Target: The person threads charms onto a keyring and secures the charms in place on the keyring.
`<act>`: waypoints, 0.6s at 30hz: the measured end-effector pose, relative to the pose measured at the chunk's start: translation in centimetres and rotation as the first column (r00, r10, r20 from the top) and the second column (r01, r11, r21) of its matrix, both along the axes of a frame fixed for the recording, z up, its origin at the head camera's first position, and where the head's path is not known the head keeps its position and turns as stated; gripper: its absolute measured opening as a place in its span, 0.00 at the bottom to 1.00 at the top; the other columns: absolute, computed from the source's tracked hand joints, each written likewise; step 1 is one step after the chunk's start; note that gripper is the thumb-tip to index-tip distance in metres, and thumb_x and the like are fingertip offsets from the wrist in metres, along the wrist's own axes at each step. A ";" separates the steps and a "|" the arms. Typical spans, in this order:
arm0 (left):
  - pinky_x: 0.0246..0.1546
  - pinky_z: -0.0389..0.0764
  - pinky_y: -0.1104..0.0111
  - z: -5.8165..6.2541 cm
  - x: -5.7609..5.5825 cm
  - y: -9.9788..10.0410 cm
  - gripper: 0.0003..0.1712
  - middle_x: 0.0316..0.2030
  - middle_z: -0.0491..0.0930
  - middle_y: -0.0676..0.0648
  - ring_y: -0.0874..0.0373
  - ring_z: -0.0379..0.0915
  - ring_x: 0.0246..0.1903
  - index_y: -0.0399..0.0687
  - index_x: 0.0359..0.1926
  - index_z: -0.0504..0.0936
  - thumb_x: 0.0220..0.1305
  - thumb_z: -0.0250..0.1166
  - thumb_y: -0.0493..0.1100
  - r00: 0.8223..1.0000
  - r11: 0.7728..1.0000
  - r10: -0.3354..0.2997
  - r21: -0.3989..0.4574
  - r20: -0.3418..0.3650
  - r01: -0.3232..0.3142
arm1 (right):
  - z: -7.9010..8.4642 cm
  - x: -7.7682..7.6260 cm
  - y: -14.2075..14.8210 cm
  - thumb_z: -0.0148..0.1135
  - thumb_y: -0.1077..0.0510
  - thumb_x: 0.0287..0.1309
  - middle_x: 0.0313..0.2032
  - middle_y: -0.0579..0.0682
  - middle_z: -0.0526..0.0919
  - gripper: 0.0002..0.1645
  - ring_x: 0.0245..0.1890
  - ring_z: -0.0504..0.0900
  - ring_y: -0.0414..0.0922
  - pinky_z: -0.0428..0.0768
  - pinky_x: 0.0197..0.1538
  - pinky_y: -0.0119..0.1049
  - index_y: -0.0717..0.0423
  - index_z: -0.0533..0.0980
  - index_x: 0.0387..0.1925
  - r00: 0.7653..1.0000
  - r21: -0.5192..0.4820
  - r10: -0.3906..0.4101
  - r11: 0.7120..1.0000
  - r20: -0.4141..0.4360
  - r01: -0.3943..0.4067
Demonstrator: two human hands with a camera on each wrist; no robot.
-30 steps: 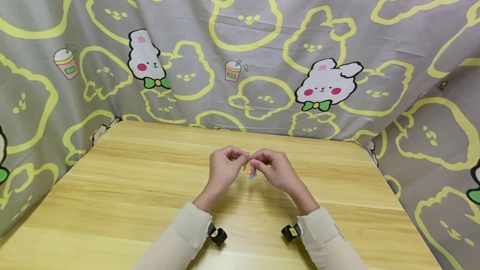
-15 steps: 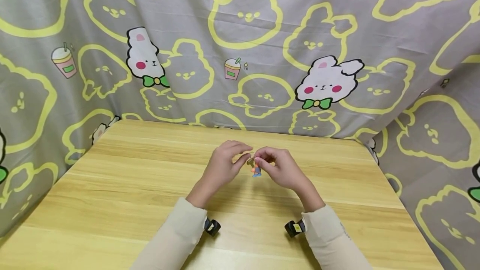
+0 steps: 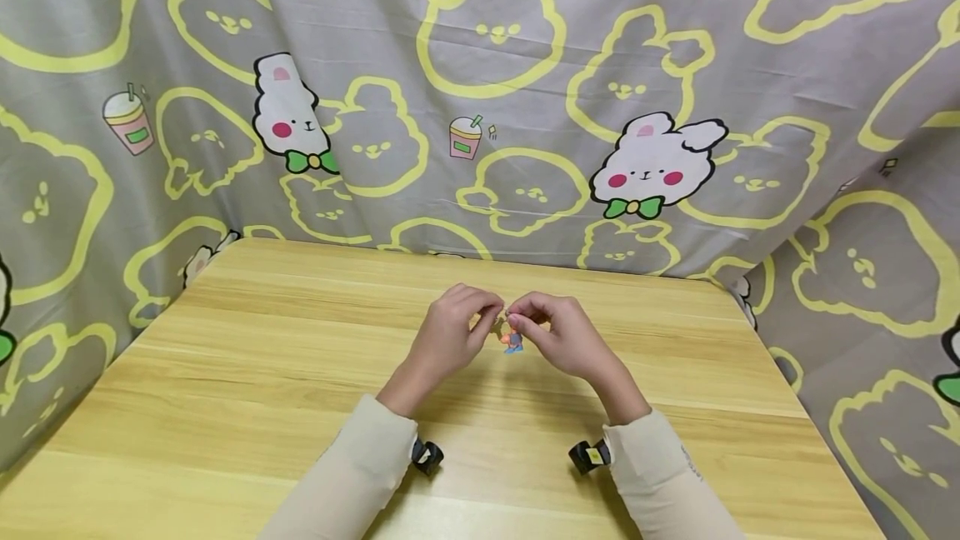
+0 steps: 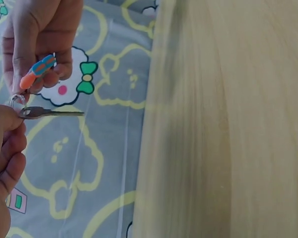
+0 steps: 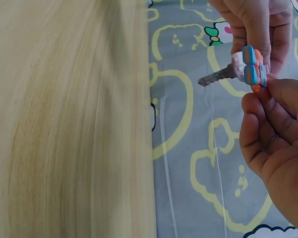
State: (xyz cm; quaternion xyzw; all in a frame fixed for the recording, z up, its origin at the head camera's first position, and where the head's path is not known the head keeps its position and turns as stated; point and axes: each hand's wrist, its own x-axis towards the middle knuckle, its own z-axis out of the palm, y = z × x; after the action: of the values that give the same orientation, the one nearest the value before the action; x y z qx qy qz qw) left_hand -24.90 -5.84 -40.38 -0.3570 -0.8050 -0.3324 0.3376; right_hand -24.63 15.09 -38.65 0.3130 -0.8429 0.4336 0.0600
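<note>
Close to the middle of the head view, both hands meet over the table. The left hand (image 3: 455,330) pinches a small metal key ring (image 4: 17,101) with thumb and fingertips. From that ring a metal key (image 4: 52,113) sticks out, its head beside the left thumb. The right hand (image 3: 561,338) pinches the top of a keychain, whose small orange and blue toy figure (image 3: 513,342) dangles below the fingertips. In the right wrist view the figure (image 5: 252,69) partly covers the key's head, and the key blade (image 5: 217,78) points left. Fingertips hide exactly where each grips the ring.
The hands are above a light wood table (image 3: 247,373). Grey curtains (image 3: 390,40) with yellow outlines and rabbit prints hang behind and at both sides. A small black camera (image 3: 427,457) sits on the left wrist, another camera (image 3: 590,457) on the right.
Both hands shifted slightly right and a little apart. The left fingers spread off the ring half a second ago and now pinch again. The right hand keeps its hold.
</note>
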 end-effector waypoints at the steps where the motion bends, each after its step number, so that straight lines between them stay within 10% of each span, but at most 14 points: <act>1: 0.37 0.83 0.67 -0.1 0.0 0.0 0.03 0.35 0.88 0.49 0.56 0.82 0.36 0.40 0.39 0.88 0.67 0.69 0.33 1.000 1.000 0.005 0.016 0.011 -0.005 | 0.0 0.0 0.0 0.63 0.60 0.71 0.33 0.44 0.87 0.05 0.31 0.84 0.48 0.83 0.36 0.39 0.55 0.84 0.41 1.000 0.003 -0.003 1.000 0.001 0.003; 8: 0.35 0.83 0.64 0.0 0.1 0.4 0.03 0.31 0.87 0.49 0.58 0.81 0.31 0.41 0.36 0.88 0.66 0.68 0.34 0.997 0.995 0.014 0.100 0.074 -0.021 | 0.1 0.0 0.1 0.62 0.59 0.72 0.31 0.39 0.85 0.05 0.30 0.83 0.44 0.82 0.35 0.38 0.54 0.83 0.41 1.000 -0.006 -0.011 1.000 -0.029 0.011; 18: 0.42 0.81 0.66 0.3 0.3 0.2 0.05 0.38 0.88 0.48 0.55 0.81 0.38 0.40 0.42 0.87 0.65 0.71 0.34 0.996 0.999 0.009 -0.035 -0.085 -0.012 | 0.1 0.0 0.0 0.62 0.59 0.72 0.31 0.38 0.85 0.06 0.30 0.82 0.40 0.83 0.35 0.44 0.57 0.83 0.42 0.997 -0.024 0.004 1.000 -0.073 -0.006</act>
State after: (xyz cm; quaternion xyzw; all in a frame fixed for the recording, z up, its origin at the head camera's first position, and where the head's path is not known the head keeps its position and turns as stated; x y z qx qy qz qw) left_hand -24.63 -5.67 -40.10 -0.3723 -0.7977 -0.3010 0.3668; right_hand -24.65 15.07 -38.56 0.3297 -0.8341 0.4323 0.0933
